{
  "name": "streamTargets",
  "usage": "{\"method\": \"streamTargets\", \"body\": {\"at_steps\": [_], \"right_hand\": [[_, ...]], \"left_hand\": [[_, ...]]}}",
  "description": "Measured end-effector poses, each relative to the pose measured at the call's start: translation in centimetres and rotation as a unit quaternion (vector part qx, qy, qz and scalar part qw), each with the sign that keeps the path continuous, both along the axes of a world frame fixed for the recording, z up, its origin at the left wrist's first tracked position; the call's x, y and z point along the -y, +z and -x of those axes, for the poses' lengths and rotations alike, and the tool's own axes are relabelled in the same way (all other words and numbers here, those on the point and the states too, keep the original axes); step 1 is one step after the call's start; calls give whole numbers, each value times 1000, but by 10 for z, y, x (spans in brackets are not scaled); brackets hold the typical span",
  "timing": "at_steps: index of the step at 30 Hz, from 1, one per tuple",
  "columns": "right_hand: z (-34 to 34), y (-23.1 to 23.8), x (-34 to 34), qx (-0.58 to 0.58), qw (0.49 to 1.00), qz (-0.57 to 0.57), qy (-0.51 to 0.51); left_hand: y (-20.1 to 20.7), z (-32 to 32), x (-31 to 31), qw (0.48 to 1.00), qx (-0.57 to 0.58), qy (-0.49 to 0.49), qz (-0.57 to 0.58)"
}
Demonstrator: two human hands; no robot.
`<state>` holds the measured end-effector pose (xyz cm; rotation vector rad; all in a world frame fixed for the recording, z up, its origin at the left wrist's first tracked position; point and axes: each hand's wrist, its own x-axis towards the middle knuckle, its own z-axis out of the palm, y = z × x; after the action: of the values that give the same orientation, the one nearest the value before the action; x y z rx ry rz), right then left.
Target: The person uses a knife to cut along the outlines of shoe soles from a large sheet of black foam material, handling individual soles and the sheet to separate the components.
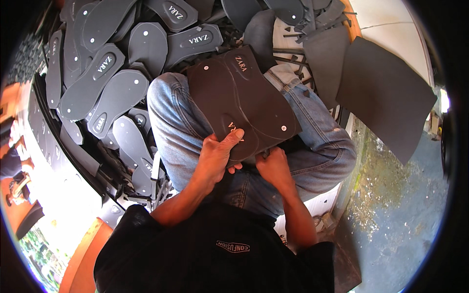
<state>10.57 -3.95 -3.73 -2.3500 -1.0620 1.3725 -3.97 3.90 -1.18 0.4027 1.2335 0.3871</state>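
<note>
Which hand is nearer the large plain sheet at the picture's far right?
Right. The right hand is lower left of the plain sheet; the left hand, gripping the marked sheet, is farther left.

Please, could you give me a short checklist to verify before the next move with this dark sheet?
1. Left hand grips the sole-patterned sheet: ok.
2. Right hand is at the sheet's lower edge: ok.
3. Right hand holds a tool: cannot tell; the curled fingers hide it.
4. Lettered imprint near the left hand is uncovered: not ok; the thumb covers part.
5. Plain dark sheet is apart from the held one: ok.
</note>
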Motion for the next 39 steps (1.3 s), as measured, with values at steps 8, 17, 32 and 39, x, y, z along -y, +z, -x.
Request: {"method": "streamTargets", "body": {"at_steps": [8, 17, 32, 39], "right_hand": [[9, -23, -7, -33, 993, -114, -4], [23, -30, -26, -59, 985, -155, -40], [34, -69, -67, -76, 946, -257, -185], [34, -72, -80, -82, 944, -256, -193]], "left_hand": [[-1, -8, 2, 1000, 9, 29, 2], [-8, -24, 1, 998, 32, 56, 12], [-4, -17, 2, 996, 43, 72, 39], [2, -10, 1, 995, 48, 71, 54]]}}
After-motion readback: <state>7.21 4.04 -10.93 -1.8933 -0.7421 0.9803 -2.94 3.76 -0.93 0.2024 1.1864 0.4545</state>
